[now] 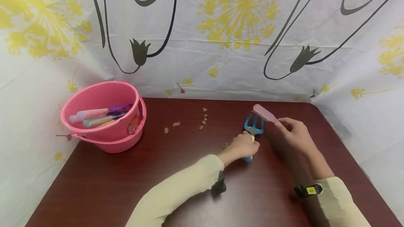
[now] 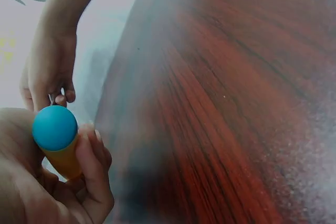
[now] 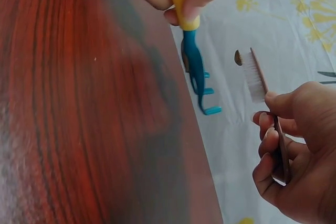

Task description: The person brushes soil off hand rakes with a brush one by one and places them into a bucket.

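My left hand [image 1: 242, 145] grips the yellow handle of a small garden fork [image 1: 253, 128] with blue tines, held over the right half of the table. Its blue handle end [image 2: 55, 128] faces the left wrist camera. A brown piece lies against the fork's head. My right hand [image 1: 296, 135] holds a pink hairbrush [image 1: 265, 112] by its handle, bristles turned toward the fork. In the right wrist view, a small brown piece [image 3: 238, 57] sits at the bristle tips [image 3: 254, 80]. The brush head is just above and beside the tines.
Pink buckets [image 1: 104, 139], one set in the other, stand at the left with brushes and other handled items [image 1: 94, 115] inside. Several small brown pieces [image 1: 176, 124] lie scattered mid-table, one [image 1: 225, 145] beside my left hand. A patterned white sheet [image 1: 189, 69] surrounds the dark wooden table [image 1: 94, 185].
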`<state>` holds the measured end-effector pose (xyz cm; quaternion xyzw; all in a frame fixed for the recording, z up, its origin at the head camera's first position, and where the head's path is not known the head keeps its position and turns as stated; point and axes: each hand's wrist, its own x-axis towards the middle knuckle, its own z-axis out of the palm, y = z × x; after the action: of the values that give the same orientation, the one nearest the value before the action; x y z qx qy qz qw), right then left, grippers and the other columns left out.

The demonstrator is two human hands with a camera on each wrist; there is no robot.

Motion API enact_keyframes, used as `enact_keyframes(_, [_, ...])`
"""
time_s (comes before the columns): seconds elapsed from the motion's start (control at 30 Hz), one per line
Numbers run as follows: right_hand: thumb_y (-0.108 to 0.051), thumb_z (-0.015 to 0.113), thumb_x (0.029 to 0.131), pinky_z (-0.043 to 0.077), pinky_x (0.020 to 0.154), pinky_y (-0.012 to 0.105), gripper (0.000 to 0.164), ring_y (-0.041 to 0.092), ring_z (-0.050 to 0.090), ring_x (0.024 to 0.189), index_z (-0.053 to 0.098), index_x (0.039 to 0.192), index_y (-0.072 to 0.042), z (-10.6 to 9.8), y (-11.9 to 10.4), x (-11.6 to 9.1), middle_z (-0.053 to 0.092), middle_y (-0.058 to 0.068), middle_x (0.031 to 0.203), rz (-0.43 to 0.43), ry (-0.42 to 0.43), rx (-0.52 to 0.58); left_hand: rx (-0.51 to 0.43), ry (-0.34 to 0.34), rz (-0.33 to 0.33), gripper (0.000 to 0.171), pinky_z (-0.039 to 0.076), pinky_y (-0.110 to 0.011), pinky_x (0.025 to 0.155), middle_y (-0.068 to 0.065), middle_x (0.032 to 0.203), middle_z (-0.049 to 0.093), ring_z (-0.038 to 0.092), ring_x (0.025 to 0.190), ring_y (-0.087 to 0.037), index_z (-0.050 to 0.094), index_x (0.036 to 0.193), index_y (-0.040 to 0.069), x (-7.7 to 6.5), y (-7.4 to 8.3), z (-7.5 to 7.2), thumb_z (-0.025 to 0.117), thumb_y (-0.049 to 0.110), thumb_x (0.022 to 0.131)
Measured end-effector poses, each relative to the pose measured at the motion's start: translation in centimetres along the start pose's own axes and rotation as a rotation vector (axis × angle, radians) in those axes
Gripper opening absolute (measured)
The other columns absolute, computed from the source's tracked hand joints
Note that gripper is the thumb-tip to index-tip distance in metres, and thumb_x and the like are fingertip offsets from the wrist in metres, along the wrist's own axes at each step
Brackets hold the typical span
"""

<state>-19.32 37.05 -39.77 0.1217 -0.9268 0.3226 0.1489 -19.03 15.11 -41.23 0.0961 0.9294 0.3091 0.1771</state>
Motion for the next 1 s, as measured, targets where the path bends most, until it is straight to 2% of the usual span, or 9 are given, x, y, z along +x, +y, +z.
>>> enact_keyframes(0.1, [-0.02,0.066,0.101,0.046,0.059,0.022,0.029,0.017,0.057,0.072,0.069,0.117,0.004,0.3,-0.4,0.3,0.071,0.015,0.095,-0.013,0.001,0.021,-0.089,0.003,-0.002,0.043,0.05,-0.04,0.076,0.0,0.072,0.062,0.059,0.066,-0.017,0.05,0.119,0.003,-0.5,-0.5,-0.6,0.055,0.04,0.098])
enact_keyframes(0.2, [-0.018,0.066,0.101,0.044,0.059,0.021,0.027,0.016,0.056,0.071,0.07,0.116,0.004,0.6,-0.7,0.7,0.071,0.014,0.094,-0.034,0.003,0.039,-0.155,0.017,0.025,0.039,0.05,-0.035,0.079,0.006,0.061,0.064,0.06,0.063,-0.012,0.051,0.117,0.002,-0.8,-1.4,-1.4,0.053,0.037,0.1])
enact_keyframes(0.37, [-0.014,0.067,0.1,0.042,0.06,0.021,0.023,0.016,0.055,0.071,0.07,0.114,0.004,1.2,-1.5,1.5,0.07,0.012,0.09,-0.072,0.002,0.065,-0.223,0.04,0.103,0.026,0.049,-0.028,0.069,0.008,0.056,0.064,0.061,0.06,-0.011,0.059,0.099,0.005,-1.0,-3.1,-2.8,0.05,0.03,0.101])
enact_keyframes(0.47, [-0.015,0.066,0.1,0.042,0.06,0.021,0.023,0.018,0.054,0.071,0.07,0.114,0.003,1.5,-2.0,2.1,0.069,0.013,0.09,-0.082,-0.013,0.08,-0.256,0.054,0.125,0.024,0.047,-0.027,0.06,0.007,0.059,0.065,0.062,0.057,-0.012,0.058,0.095,0.006,-1.0,-4.1,-3.6,0.05,0.028,0.101])
enact_keyframes(0.63, [-0.016,0.066,0.101,0.042,0.059,0.022,0.024,0.021,0.054,0.071,0.07,0.116,0.003,2.1,-3.0,3.0,0.068,0.014,0.089,-0.098,-0.038,0.106,-0.337,0.072,0.115,0.026,0.048,-0.025,0.056,0.003,0.064,0.066,0.062,0.055,-0.012,0.056,0.106,0.002,-1.5,-5.7,-4.7,0.052,0.026,0.101])
enact_keyframes(0.87, [-0.014,0.064,0.102,0.044,0.061,0.024,0.023,0.024,0.056,0.074,0.069,0.117,0.002,2.9,-3.9,3.8,0.068,0.013,0.091,-0.106,-0.066,0.108,-0.648,0.023,0.081,0.038,0.054,-0.025,0.055,-0.007,0.067,0.064,0.061,0.05,-0.013,0.041,0.129,-0.008,-2.9,-7.6,-5.3,0.052,0.015,0.101])
enact_keyframes(1.0, [-0.017,0.062,0.103,0.044,0.059,0.028,0.024,0.026,0.055,0.073,0.068,0.119,0.0,3.5,-4.3,3.9,0.065,0.012,0.087,-0.086,-0.117,0.103,-0.742,-0.005,0.044,0.042,0.053,-0.024,0.054,-0.009,0.069,0.062,0.059,0.052,-0.013,0.036,0.134,-0.009,-3.8,-9.1,-5.6,0.051,0.014,0.102])
